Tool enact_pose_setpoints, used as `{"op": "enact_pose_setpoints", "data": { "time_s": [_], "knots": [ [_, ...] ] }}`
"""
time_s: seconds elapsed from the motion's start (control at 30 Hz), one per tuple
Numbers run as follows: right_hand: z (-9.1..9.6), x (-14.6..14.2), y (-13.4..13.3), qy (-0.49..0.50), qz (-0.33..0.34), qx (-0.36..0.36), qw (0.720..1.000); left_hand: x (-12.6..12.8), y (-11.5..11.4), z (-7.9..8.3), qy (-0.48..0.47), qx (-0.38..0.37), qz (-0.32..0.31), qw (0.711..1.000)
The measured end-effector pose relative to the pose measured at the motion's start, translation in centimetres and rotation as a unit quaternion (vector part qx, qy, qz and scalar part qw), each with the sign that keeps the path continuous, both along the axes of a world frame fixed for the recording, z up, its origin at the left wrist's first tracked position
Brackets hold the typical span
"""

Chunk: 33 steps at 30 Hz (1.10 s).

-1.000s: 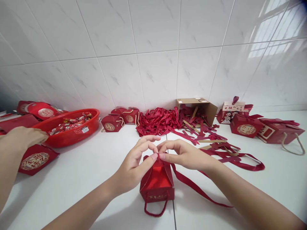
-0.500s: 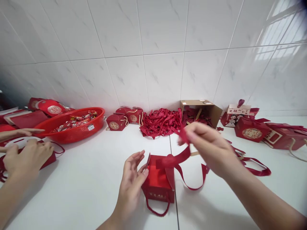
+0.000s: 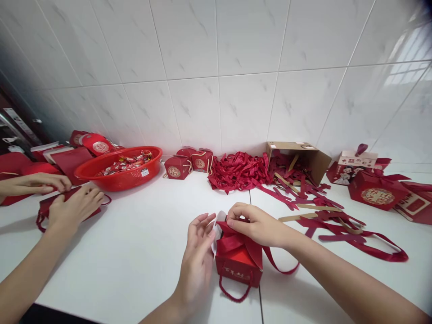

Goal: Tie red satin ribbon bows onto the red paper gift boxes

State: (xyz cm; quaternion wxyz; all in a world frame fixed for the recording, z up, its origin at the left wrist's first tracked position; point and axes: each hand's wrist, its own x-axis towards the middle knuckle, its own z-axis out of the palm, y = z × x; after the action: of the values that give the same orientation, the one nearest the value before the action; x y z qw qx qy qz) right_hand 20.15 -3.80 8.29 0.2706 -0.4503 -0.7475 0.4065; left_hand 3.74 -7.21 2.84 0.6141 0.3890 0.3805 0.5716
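Observation:
A small red gift box [image 3: 238, 275] stands on the white table in front of me, with a red cord handle hanging down its near side. My left hand [image 3: 198, 256] steadies the box from the left, thumb and fingers at its raised flap [image 3: 218, 229], whose pale inner side shows. Above the box my right hand [image 3: 258, 225] pinches a dark red ribbon [image 3: 232, 243] near the flap. The ribbon lies across the box top, and its loose end loops down on the right. My right fingertips partly hide the ribbon and flap edge.
Behind are a ribbon heap [image 3: 238, 171], a tipped carton [image 3: 317, 164] spilling ribbons and strips, and small boxes [image 3: 178, 166]. Finished-looking boxes [image 3: 378, 191] stand right. At left, a red basket [image 3: 135, 179] holds candies; another person's hands [image 3: 76, 204] work on a red box.
My right hand has moved left and down, bringing the ribbon to the box's left flap. The flap now shows its pale side. The view has shifted left; the other person's hands remain on their box.

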Motion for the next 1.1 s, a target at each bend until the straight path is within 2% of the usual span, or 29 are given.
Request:
{"op": "enact_pose_setpoints", "data": {
  "time_s": [0.13, 0.3, 0.4, 0.47, 0.57, 0.63, 0.67, 0.7, 0.73, 0.8, 0.87, 0.93, 0.97, 1.03, 1.1],
  "knots": [
    [-0.4, 0.0, 0.5, 0.007, 0.017, 0.012, 1.000, 0.0, 0.2, 0.0, 0.034, 0.001, -0.018, 0.999],
    [-0.8, 0.1, 0.9, 0.000, 0.031, 0.027, 0.999, -0.6, 1.8, 1.3, 0.140, 0.014, -0.126, 0.982],
    [-0.8, 0.1, 0.7, -0.001, 0.037, 0.043, 0.998, -1.1, 2.5, 1.8, 0.197, 0.037, -0.137, 0.970],
    [-0.7, 0.4, 0.5, 0.008, 0.022, 0.061, 0.998, -1.4, 2.8, 2.0, 0.204, 0.048, -0.142, 0.967],
    [-0.5, 1.7, -0.2, 0.016, -0.050, 0.111, 0.992, -2.6, 3.5, 2.1, 0.234, 0.061, -0.165, 0.956],
    [-0.4, 3.1, -0.8, 0.007, -0.101, 0.130, 0.986, -4.2, 4.5, 1.8, 0.355, 0.080, -0.170, 0.916],
    [-0.4, 3.9, -1.2, 0.000, -0.119, 0.124, 0.985, -5.2, 5.1, 1.6, 0.438, 0.090, -0.164, 0.879],
    [-0.5, 4.7, -1.7, -0.008, -0.133, 0.111, 0.985, -6.3, 5.7, 1.3, 0.535, 0.100, -0.149, 0.826],
    [-0.6, 5.4, -2.1, -0.019, -0.141, 0.095, 0.985, -7.4, 6.3, 1.0, 0.588, 0.100, -0.123, 0.793],
    [-1.0, 6.5, -2.8, -0.047, -0.146, 0.053, 0.987, -9.2, 7.4, 0.6, 0.644, 0.097, -0.070, 0.756],
    [-1.6, 7.0, -3.4, -0.067, -0.142, 0.016, 0.987, -9.8, 7.9, 0.5, 0.662, 0.098, -0.039, 0.742],
    [-2.3, 6.9, -3.6, -0.071, -0.133, -0.007, 0.989, -9.1, 7.7, 1.0, 0.647, 0.111, -0.052, 0.752],
    [-2.6, 6.7, -3.6, -0.068, -0.129, -0.013, 0.989, -8.2, 7.4, 1.4, 0.622, 0.118, -0.075, 0.770],
    [-3.2, 6.2, -3.5, -0.057, -0.121, -0.026, 0.991, -6.2, 6.6, 2.4, 0.535, 0.116, -0.145, 0.824],
    [-3.8, 5.9, -3.3, -0.026, -0.111, -0.056, 0.992, -4.2, 5.9, 3.2, 0.447, 0.094, -0.219, 0.862]
  ]
}}
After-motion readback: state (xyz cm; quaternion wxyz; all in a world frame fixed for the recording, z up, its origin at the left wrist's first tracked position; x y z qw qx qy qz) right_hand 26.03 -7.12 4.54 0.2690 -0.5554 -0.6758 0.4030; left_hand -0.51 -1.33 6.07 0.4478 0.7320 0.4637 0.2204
